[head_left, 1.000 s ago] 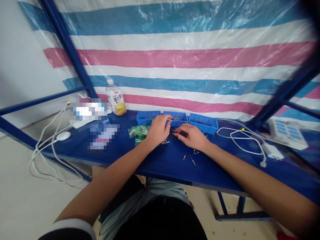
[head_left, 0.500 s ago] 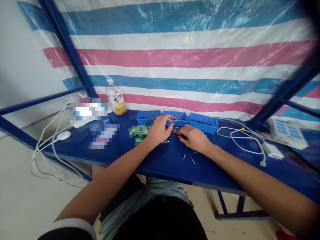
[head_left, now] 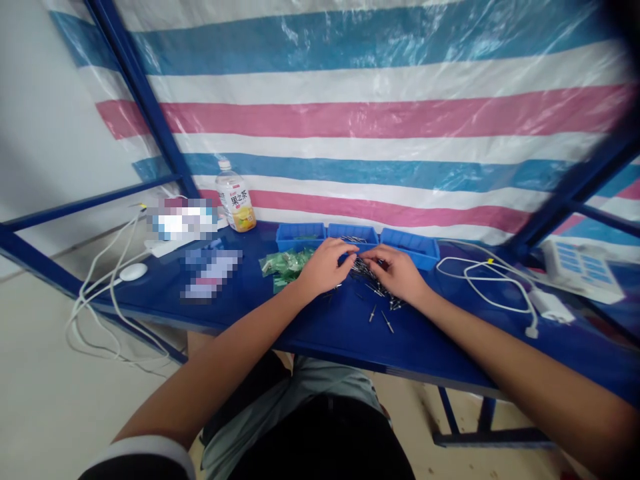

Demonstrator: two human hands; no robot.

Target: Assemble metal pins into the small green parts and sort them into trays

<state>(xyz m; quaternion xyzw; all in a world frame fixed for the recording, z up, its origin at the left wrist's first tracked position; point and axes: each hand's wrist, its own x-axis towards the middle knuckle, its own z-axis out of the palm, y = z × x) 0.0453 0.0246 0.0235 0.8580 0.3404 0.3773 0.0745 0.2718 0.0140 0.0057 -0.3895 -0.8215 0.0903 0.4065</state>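
Observation:
A pile of pop rivets [head_left: 374,283] with thin metal pins lies on the blue table between my hands. My left hand [head_left: 327,265] hovers at the pile's left edge, fingers bent and thumb apart from them; I see nothing held there. Over the pile's upper right is my right hand [head_left: 397,272], fingers curved toward the rivets, thumb and forefinger apart. The fingertips of both hands come close together, and small contacts there are hard to make out. Two loose rivets [head_left: 387,322] lie in front of the pile. Behind the hands stands a blue bin [head_left: 367,243] with rivets inside.
Another blue bin [head_left: 300,233] adjoins on the left, a third bin [head_left: 410,250] on the right. Green plastic bags [head_left: 283,265] lie left of my left hand. A drink bottle [head_left: 237,200] stands behind. White cables [head_left: 480,283] and a white device [head_left: 580,270] sit right.
My right hand has shifted up and right, its thumb spreading from the fingers and uncovering more of the pile. My left hand has lowered slightly beside it. The view has shifted a little.

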